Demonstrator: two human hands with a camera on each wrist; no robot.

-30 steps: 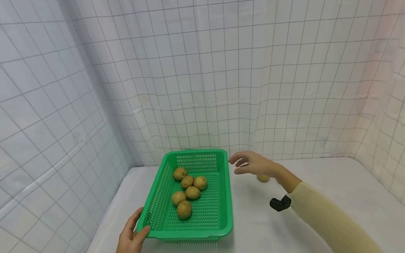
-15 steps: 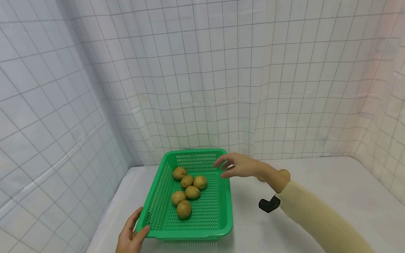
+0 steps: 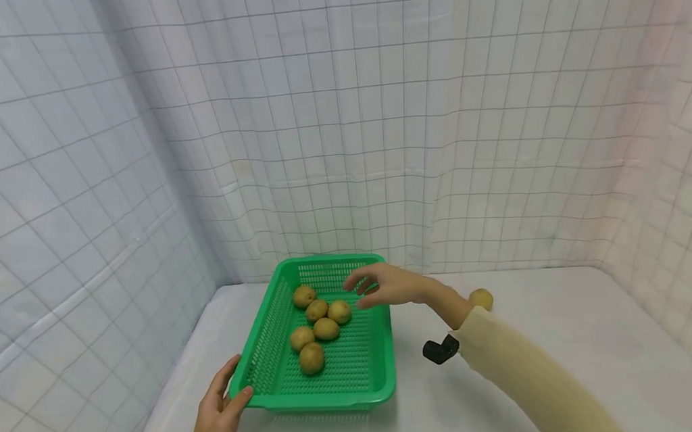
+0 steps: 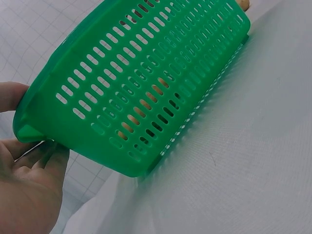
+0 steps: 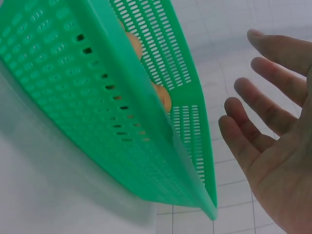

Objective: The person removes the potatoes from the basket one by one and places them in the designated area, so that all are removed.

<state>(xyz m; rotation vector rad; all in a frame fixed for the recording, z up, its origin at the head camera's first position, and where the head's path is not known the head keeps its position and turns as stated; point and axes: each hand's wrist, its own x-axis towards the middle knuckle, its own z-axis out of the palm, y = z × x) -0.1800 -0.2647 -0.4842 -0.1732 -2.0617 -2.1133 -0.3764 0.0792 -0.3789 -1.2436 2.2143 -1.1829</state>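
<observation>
At the far left, shows a white sheet (image 3: 46, 199) with dark grid lines, running on behind the white-covered table (image 3: 573, 313) and round to the right side. At the near left, grips the corner of a green plastic basket (image 3: 320, 400) with the left hand (image 3: 215, 419), with the thumb on top of the rim and the other fingers bent beneath it and along the outer side. Rests, slotted and rectangular, on the left part of the table. Holds six yellow-brown potatoes (image 3: 326, 329) loosely clustered in its left half, from near the far left corner down to one at the near end. Shows some of them through the wall slots in the left wrist view. Over the far right part of the basket, just right of the potatoes, holds out the right hand (image 3: 387, 285), with spread, slightly bent fingers and nothing in their grasp, apart from the rim in the right wrist view. Nearer and to the right, shows a small black device (image 3: 441, 349) at the wrist, beside the end of a cream sleeve (image 3: 529, 371). Farther right, just beyond the sleeve, shows a lone potato (image 3: 481, 299) on the table.
</observation>
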